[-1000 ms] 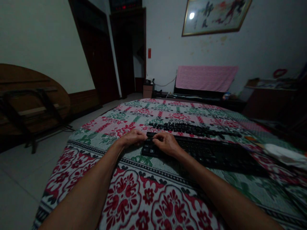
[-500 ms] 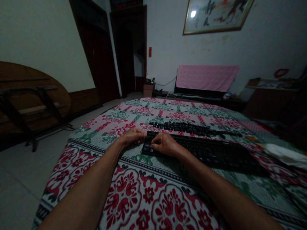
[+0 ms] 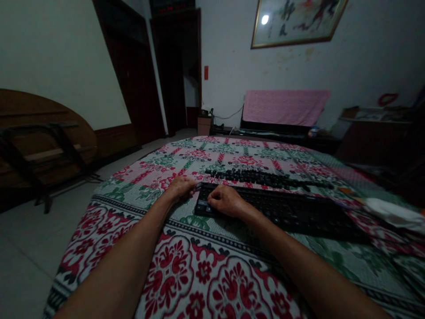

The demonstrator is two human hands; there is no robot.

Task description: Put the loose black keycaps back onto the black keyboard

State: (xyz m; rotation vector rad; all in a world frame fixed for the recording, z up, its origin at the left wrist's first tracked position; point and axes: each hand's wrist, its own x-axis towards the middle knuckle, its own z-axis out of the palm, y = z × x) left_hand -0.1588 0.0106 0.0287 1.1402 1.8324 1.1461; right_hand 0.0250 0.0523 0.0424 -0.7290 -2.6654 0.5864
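A black computer keyboard (image 3: 299, 213) lies on a patterned cloth, its left end between my hands. My left hand (image 3: 182, 188) rests just beyond its left edge, fingers closed together. A small dark tip shows at those fingers, too unclear to name. Over the keyboard's left end, my right hand (image 3: 227, 201) is bent down with its thumb and fingers pinched on the keys. Whatever is in that pinch is hidden. Behind the keyboard, loose black keycaps (image 3: 255, 176) lie in a long uneven band.
The floral cloth (image 3: 199, 155) covers the wide surface under everything. At the right are a white crumpled item (image 3: 393, 212) and dark cables (image 3: 403, 261). A folded round table (image 3: 43, 133) leans against the left wall. A pink towel (image 3: 285, 107) hangs at the back.
My left hand has drawn slightly left, away from the keyboard's corner. My right hand stays pinched at nearly the same spot. The view has shifted a little.
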